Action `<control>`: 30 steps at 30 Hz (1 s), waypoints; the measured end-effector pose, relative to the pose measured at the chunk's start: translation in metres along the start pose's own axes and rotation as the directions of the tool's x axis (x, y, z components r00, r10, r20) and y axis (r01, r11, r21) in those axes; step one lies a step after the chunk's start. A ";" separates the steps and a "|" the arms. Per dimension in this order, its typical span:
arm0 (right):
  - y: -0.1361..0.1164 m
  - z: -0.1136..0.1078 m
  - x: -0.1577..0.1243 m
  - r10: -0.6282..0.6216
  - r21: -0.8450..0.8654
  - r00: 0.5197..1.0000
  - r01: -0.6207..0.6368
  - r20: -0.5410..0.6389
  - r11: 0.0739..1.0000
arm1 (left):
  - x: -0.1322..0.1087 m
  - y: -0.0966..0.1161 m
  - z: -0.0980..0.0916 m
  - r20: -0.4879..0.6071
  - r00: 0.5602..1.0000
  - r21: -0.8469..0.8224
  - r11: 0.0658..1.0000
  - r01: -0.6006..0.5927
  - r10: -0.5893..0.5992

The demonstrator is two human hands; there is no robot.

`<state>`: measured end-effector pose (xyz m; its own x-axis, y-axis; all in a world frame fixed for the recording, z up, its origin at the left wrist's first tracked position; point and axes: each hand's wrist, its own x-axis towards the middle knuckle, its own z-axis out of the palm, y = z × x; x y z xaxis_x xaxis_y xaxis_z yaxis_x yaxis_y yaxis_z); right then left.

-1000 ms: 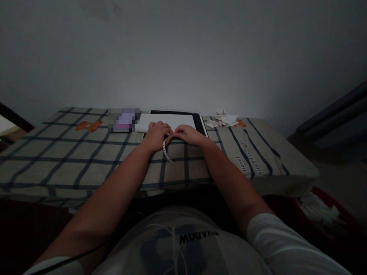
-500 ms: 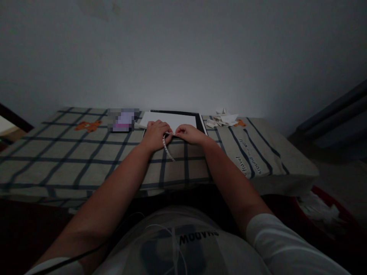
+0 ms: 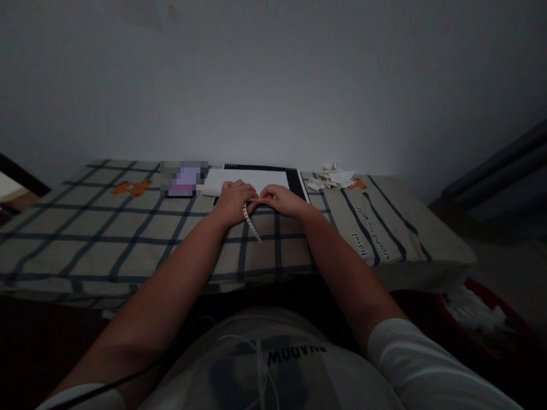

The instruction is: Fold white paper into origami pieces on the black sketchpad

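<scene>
A white sheet of paper lies over a dark board or folder with small holes along its far edge. From the near edge of the sheet, a narrow paper strip with a row of holes curls down onto the tablecloth. My left hand rests on the sheet, its fingers bent and closed at the near edge beside the strip. Close against it, my right hand pinches the strip between thumb and forefinger. The fingertips of both hands nearly touch, and the exact join of strip and sheet is hidden there.
A checked cloth covers the table, which stands against a grey wall. Left of the sheet is a purple item, partly pixelated. Torn paper scraps are heaped to the right. A red bin with paper stands on the floor.
The sheet has slid slightly left, showing more of the dark board on its right. The strip's loose end hangs a little lower. Both hands stay almost in place.
</scene>
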<state>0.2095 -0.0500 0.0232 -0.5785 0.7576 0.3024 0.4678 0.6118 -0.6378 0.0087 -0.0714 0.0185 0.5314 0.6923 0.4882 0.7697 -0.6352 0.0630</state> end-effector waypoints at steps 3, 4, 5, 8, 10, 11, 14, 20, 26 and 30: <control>-0.002 -0.001 0.000 0.001 0.000 1.000 -0.001 0.007 1.000 | 0.000 -0.001 0.000 -0.013 1.000 -0.010 1.000 0.003 -0.003; -0.001 -0.001 0.000 0.013 0.015 1.000 -0.013 0.008 1.000 | 0.000 -0.001 0.000 -0.015 1.000 -0.011 1.000 0.006 -0.006; 0.000 -0.002 0.000 0.029 0.036 1.000 -0.030 0.011 0.999 | 0.000 -0.001 0.000 -0.016 1.000 -0.011 1.000 0.008 -0.008; 0.004 -0.004 0.001 0.079 0.081 0.996 -0.081 0.035 0.993 | -0.001 0.000 -0.002 -0.019 1.000 -0.008 1.000 0.016 -0.016; 0.005 -0.005 0.001 0.095 0.060 0.993 -0.098 0.064 0.993 | -0.001 0.000 -0.002 -0.018 1.000 0.000 1.000 0.018 -0.018; 0.006 -0.005 0.001 0.096 0.041 0.993 -0.099 0.074 0.994 | -0.001 0.001 -0.002 -0.017 1.000 0.005 1.000 0.017 -0.017; 0.005 -0.005 0.000 0.091 -0.001 0.993 -0.091 0.076 0.996 | 0.000 0.001 -0.002 -0.002 1.000 0.012 1.000 -0.003 0.003; 0.004 -0.001 0.001 0.077 -0.010 0.996 -0.076 0.049 0.997 | 0.001 0.000 -0.001 0.048 0.999 0.028 1.000 -0.011 0.009; 0.002 0.001 0.001 0.006 -0.065 0.999 -0.003 0.051 0.998 | 0.001 0.001 -0.002 0.055 0.998 0.057 0.998 0.004 -0.007; 0.001 0.000 0.001 0.009 -0.054 0.999 -0.007 0.033 0.998 | 0.001 0.000 -0.001 0.036 0.999 0.042 0.999 0.016 -0.018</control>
<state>0.2095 -0.0484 0.0224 -0.5959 0.7552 0.2732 0.5076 0.6178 -0.6006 0.0092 -0.0714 0.0200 0.5300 0.7154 0.4552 0.7926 -0.6088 0.0340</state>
